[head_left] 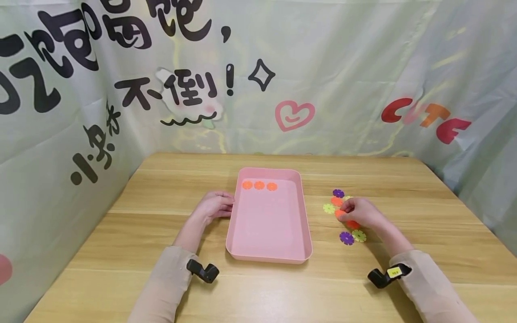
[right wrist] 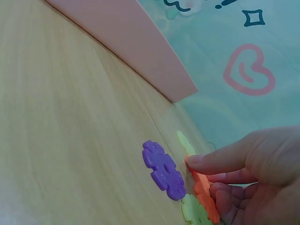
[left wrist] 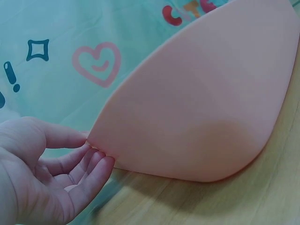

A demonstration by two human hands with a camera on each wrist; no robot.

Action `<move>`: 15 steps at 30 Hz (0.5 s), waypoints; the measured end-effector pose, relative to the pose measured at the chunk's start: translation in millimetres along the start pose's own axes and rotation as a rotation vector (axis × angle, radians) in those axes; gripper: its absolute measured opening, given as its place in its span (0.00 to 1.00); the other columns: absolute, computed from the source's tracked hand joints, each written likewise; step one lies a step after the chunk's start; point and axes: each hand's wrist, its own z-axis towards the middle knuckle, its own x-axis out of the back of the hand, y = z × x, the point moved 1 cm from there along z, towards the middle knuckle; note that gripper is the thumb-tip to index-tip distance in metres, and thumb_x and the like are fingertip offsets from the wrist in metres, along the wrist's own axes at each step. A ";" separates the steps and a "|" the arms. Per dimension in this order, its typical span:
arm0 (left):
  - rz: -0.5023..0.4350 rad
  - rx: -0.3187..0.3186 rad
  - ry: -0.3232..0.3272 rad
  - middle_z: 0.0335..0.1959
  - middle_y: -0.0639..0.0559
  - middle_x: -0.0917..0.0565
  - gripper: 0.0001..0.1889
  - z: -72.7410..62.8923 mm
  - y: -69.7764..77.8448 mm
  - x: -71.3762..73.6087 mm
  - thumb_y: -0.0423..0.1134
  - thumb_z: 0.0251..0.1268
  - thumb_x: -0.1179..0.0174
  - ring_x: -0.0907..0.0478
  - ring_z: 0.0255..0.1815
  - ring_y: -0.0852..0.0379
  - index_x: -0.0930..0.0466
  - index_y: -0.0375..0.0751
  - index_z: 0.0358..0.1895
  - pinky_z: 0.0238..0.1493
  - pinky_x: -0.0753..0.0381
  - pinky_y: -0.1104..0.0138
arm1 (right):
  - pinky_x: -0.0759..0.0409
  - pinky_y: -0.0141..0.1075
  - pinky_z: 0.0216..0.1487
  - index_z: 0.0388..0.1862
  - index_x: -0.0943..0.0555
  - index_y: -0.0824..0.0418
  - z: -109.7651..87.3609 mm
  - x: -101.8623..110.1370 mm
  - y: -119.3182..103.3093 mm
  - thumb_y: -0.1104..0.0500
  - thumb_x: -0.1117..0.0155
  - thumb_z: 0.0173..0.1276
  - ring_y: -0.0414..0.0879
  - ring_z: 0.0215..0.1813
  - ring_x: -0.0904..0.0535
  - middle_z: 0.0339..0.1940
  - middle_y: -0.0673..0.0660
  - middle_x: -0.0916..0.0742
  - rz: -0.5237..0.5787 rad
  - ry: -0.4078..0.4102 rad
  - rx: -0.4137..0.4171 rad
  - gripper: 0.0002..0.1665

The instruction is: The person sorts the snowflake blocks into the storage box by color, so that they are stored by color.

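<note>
My left hand (head_left: 214,206) is at the left side of a shallow pink tray (head_left: 268,259), its fingertips touching the rim and outer wall. In the left wrist view the thumb meets the tray's edge and the other fingers bend loosely below it. Three orange flower-shaped plastic discs (head_left: 259,185) lie in a row at the tray's far end. To the right of the tray, my right hand (head_left: 362,212) pinches an orange flower-shaped disc (right wrist: 202,190) between thumb and fingers. Around it lie purple discs (head_left: 346,238), yellow-green discs (head_left: 329,208) and more orange discs (head_left: 336,201).
Everything stands on a wood-grain table (head_left: 266,291). A pale printed curtain (head_left: 343,54) hangs behind the table and along its sides. A black wrist camera (head_left: 203,271) sits at the left sleeve, another black camera (head_left: 387,274) at the right.
</note>
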 end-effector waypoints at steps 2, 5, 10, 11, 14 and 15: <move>0.001 0.003 0.001 0.25 0.47 0.22 0.10 -0.5 -0.3 0.1 0.25 0.61 0.47 0.23 0.25 0.57 0.29 0.22 0.44 0.31 0.19 0.68 | 0.28 0.34 0.27 0.35 0.27 0.71 0.1 -0.4 -0.9 0.63 0.30 0.54 0.47 0.30 0.31 0.30 0.57 0.24 0.008 -0.006 -0.009 0.17; 0.005 0.002 -0.003 0.25 0.47 0.22 0.10 -1.0 -0.3 0.2 0.25 0.61 0.47 0.23 0.26 0.57 0.29 0.22 0.45 0.31 0.19 0.67 | 0.30 0.33 0.25 0.34 0.28 0.70 0.6 1.5 -1.7 0.64 0.30 0.54 0.46 0.28 0.32 0.28 0.56 0.25 0.021 -0.004 -0.006 0.16; 0.008 0.003 -0.008 0.25 0.47 0.22 0.11 0.0 -0.1 0.2 0.25 0.61 0.48 0.23 0.26 0.57 0.30 0.21 0.45 0.32 0.19 0.67 | 0.31 0.32 0.22 0.31 0.27 0.68 2.6 6.3 -1.6 0.66 0.34 0.56 0.44 0.25 0.32 0.25 0.54 0.24 0.037 -0.003 0.026 0.10; 0.009 0.004 -0.007 0.25 0.47 0.22 0.11 0.2 -0.1 0.1 0.25 0.62 0.48 0.23 0.26 0.57 0.30 0.21 0.46 0.32 0.19 0.67 | 0.29 0.32 0.23 0.31 0.26 0.69 3.0 7.4 -1.9 0.66 0.34 0.57 0.44 0.26 0.31 0.25 0.54 0.23 0.047 -0.007 0.031 0.09; 0.011 0.007 -0.002 0.25 0.47 0.22 0.11 0.9 -0.4 0.5 0.25 0.62 0.47 0.23 0.26 0.57 0.29 0.21 0.46 0.32 0.19 0.67 | 0.25 0.33 0.26 0.33 0.26 0.71 4.1 10.5 -4.5 0.67 0.37 0.58 0.45 0.27 0.28 0.26 0.55 0.22 0.093 -0.014 0.032 0.08; 0.009 0.007 -0.001 0.25 0.47 0.22 0.11 1.0 -0.4 0.6 0.25 0.62 0.47 0.23 0.26 0.57 0.29 0.21 0.46 0.32 0.18 0.67 | 0.24 0.33 0.27 0.34 0.26 0.71 4.4 12.1 -6.7 0.68 0.38 0.59 0.45 0.27 0.28 0.26 0.55 0.22 0.113 -0.015 0.030 0.09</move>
